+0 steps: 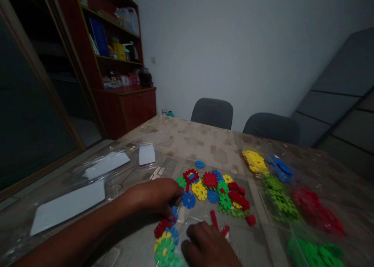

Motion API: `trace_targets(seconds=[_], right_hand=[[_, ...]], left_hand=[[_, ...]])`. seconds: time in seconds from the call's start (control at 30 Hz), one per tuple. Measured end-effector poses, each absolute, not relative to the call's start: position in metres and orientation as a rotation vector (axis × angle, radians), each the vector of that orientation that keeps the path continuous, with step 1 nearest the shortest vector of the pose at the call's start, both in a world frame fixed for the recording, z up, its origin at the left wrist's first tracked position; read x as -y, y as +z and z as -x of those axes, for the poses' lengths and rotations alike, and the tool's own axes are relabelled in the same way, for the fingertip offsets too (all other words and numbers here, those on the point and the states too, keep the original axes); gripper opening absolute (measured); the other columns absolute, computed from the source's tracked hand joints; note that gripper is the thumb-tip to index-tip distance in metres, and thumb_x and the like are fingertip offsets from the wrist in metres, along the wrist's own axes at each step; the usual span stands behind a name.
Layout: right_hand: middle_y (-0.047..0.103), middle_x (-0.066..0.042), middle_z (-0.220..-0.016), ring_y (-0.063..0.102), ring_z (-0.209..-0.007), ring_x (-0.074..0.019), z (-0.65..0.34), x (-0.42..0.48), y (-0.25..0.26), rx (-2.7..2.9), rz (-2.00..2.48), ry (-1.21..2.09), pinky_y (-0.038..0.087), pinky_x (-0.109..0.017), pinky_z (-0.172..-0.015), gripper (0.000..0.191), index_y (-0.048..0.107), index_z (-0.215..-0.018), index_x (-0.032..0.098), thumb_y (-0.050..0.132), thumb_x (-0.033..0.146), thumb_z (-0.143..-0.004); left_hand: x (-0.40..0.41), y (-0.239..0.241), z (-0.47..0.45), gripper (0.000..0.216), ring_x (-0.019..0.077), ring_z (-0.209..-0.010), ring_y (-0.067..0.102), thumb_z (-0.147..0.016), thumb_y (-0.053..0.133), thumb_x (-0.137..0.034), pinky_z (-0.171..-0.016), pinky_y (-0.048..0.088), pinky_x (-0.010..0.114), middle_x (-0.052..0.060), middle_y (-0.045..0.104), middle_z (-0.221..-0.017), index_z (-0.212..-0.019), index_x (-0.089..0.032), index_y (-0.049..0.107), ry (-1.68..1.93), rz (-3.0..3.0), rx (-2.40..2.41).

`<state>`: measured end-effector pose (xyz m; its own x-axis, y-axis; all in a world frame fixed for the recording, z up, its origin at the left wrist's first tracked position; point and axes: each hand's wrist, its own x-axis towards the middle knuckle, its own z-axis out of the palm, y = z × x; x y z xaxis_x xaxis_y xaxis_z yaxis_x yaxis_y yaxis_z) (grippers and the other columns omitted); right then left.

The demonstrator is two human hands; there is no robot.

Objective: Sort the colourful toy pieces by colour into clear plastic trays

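Observation:
My left hand (162,195) reaches over the table with its fingers bent down and closed beside a blue notched disc (175,215) and dark red blocks (162,227). What the fingertips hold, if anything, is hidden. My right hand (209,243) is low over the table, fingers curled in; their tips are out of sight. Just beyond it lie a red stick (214,219) and a small red piece (226,230). Below my left hand is a cluster with a green notched disc (165,252). A pile of red, yellow, blue and green pieces, including a yellow disc (201,191), lies ahead of both hands.
Clear plastic packs of yellow (254,162), blue (279,169), lime green (280,200), red (318,212) and green (318,254) pieces stand on the right. Clear packaging with white cards (70,206) lies left. Two grey chairs (212,112) stand behind the table (201,136).

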<state>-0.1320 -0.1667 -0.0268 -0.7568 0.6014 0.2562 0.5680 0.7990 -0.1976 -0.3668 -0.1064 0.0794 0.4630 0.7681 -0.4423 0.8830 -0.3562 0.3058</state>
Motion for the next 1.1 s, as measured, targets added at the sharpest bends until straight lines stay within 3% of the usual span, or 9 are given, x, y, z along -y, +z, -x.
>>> trace_targets(seconds=[0.13, 0.27, 0.33, 0.47, 0.63, 0.8, 0.97, 1.1], right_hand=[[0.07, 0.0, -0.099, 0.063, -0.088, -0.0183, 0.109, 0.142, 0.005, 2.661, 0.91, 0.065, 0.042, -0.028, -0.073, 0.021, 0.064, -0.099, 0.026, 0.071, 0.011, -0.086], [0.071, -0.001, -0.099, 0.064, -0.088, -0.0204, 0.091, 0.128, 0.023, 2.675, 1.233, 0.104, 0.04, -0.028, -0.07, 0.04, 0.068, -0.107, 0.028, 0.066, 0.0, -0.079], [0.07, -0.004, -0.107, 0.065, -0.092, -0.0221, 0.089, 0.127, 0.024, 2.766, 1.241, 0.118, 0.041, -0.028, -0.071, 0.039, 0.068, -0.11, 0.028, 0.064, 0.001, -0.082], [0.068, -0.007, -0.117, 0.062, -0.102, -0.0263, 0.092, 0.133, 0.023, 2.899, 1.195, 0.12, 0.042, -0.029, -0.072, 0.033, 0.067, -0.114, 0.027, 0.062, 0.007, -0.088], [0.069, -0.005, -0.108, 0.064, -0.096, -0.0224, 0.096, 0.131, 0.03, 2.878, 1.373, 0.279, 0.04, -0.027, -0.071, 0.023, 0.068, -0.1, 0.023, 0.053, 0.008, -0.091], [0.07, -0.007, -0.102, 0.068, -0.082, -0.0197, 0.098, 0.13, 0.04, 2.822, 1.558, 0.387, 0.036, -0.027, -0.063, 0.025, 0.068, -0.1, 0.021, 0.049, 0.007, -0.092], [0.073, -0.009, -0.101, 0.069, -0.087, -0.0207, 0.096, 0.132, 0.041, 2.738, 1.512, 0.513, 0.041, -0.028, -0.07, 0.025, 0.067, -0.101, 0.019, 0.045, 0.009, -0.096], [0.072, -0.008, -0.101, 0.069, -0.085, -0.0215, 0.092, 0.132, 0.039, 2.736, 1.485, 0.518, 0.041, -0.028, -0.067, 0.024, 0.066, -0.101, 0.02, 0.045, 0.009, -0.095]], left_hand=[[0.104, 0.076, 0.365, 0.016, 0.0197, -0.079, 0.062, -0.08, 0.077, -0.019, -0.063, 0.04, 0.026, 0.0, 0.069, -0.088, -0.091, -0.023, 0.067, -0.225, -2.22, -1.319], [0.109, 0.086, 0.366, 0.034, 0.02, -0.077, 0.062, -0.07, 0.084, -0.018, -0.059, 0.039, 0.026, -0.001, 0.07, -0.09, -0.097, -0.026, 0.067, -0.283, -2.181, -1.318], [0.113, 0.091, 0.364, 0.044, 0.0204, -0.076, 0.062, -0.062, 0.089, -0.018, -0.057, 0.037, 0.025, -0.002, 0.07, -0.09, -0.098, -0.027, 0.066, -0.356, -2.163, -1.34], [0.118, 0.086, 0.36, 0.034, 0.022, -0.079, 0.062, -0.068, 0.085, -0.017, -0.058, 0.037, 0.027, 0.002, 0.07, -0.098, -0.095, -0.024, 0.066, -0.374, -2.288, -1.296], [0.119, 0.074, 0.361, 0.015, 0.0232, -0.075, 0.062, -0.075, 0.068, -0.013, -0.058, 0.039, 0.029, 0.004, 0.069, -0.089, -0.086, -0.023, 0.063, -0.288, -2.348, -1.258], [0.119, 0.081, 0.363, 0.018, 0.0203, -0.068, 0.059, -0.072, 0.066, -0.014, -0.054, 0.037, 0.028, 0.0, 0.065, -0.081, -0.085, -0.024, 0.06, -0.227, -2.295, -1.302], [0.12, 0.095, 0.37, 0.018, 0.0187, -0.067, 0.057, -0.072, 0.065, -0.012, -0.056, 0.037, 0.027, -0.001, 0.063, -0.078, -0.085, -0.023, 0.059, -0.196, -2.292, -1.308], [0.12, 0.1, 0.373, 0.021, 0.0173, -0.067, 0.055, -0.067, 0.067, -0.006, -0.058, 0.036, 0.027, -0.002, 0.061, -0.077, -0.079, -0.022, 0.059, -0.222, -2.285, -1.295]])
